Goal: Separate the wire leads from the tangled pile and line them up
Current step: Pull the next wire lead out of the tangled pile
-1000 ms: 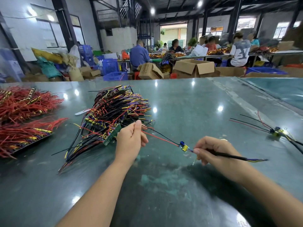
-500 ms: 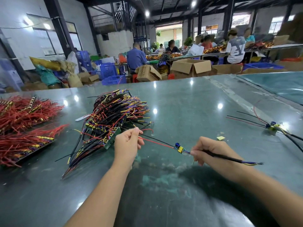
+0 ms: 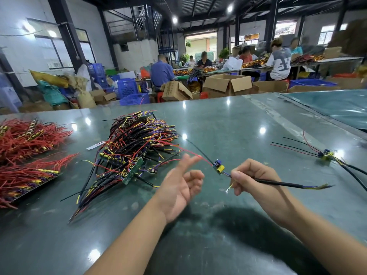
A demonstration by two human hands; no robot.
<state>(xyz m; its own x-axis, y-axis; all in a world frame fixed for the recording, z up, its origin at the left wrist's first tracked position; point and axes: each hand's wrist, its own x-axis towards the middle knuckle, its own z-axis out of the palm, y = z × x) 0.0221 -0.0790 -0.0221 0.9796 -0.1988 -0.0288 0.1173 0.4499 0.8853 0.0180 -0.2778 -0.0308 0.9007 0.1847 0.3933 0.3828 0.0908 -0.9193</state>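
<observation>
A tangled pile of black, red, yellow and purple wire leads (image 3: 137, 147) lies on the green table, with a small green circuit board at its near edge. My right hand (image 3: 252, 179) pinches one wire lead (image 3: 278, 183) by its black sleeve; its blue and yellow component (image 3: 218, 166) hangs just left of my fingers, and red and black wires trail back toward the pile. My left hand (image 3: 180, 187) hovers palm up beside that lead, fingers loose, the fingertips near the red wire and holding nothing. Separated leads (image 3: 325, 154) lie at the right.
Bundles of red wire leads (image 3: 25, 139) lie at the table's left on a dark tray. A second green table (image 3: 337, 108) adjoins at the far right. Cardboard boxes, blue crates and seated people fill the background beyond the table's far edge.
My left hand has let go of the red and black wires and opened, turning palm up. The right hand with the lead has lifted slightly; the view has tilted.
</observation>
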